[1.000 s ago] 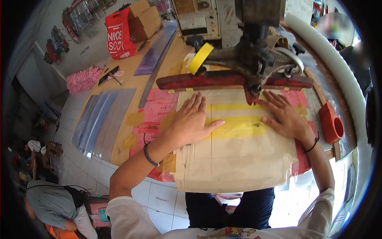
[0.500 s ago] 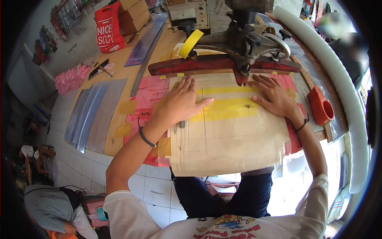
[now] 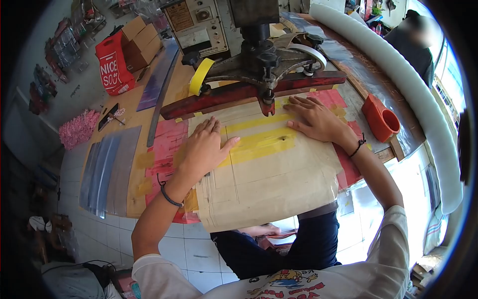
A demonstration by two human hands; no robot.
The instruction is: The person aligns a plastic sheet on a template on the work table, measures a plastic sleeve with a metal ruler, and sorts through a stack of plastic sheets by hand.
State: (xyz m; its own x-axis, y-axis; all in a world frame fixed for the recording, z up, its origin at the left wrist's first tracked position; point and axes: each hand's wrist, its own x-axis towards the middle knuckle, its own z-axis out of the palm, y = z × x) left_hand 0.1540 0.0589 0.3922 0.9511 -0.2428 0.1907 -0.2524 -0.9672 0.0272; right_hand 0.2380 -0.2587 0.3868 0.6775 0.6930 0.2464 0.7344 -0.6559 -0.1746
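A large beige sheet, marked with thin lines and yellow tape strips, lies on the work table and hangs over its front edge. My left hand rests flat on the sheet's left part, fingers stretched out and thumb apart. On the right, my right hand also lies flat, its fingertips close to the red bar of a press. Both hands hold nothing. Above the sheet hangs the black press head, with a yellow tape roll on its left side. Red patches show beside the sheet.
An orange-red tape dispenser stands at the right. Clear plastic sheets, a phone and a pink heap are at the left. Behind are a red bag and a control box. A person is at far right.
The camera view has turned, so the table and press appear shifted left and tilted. Both hands stay flat on the sheet. More of the person at far right shows.
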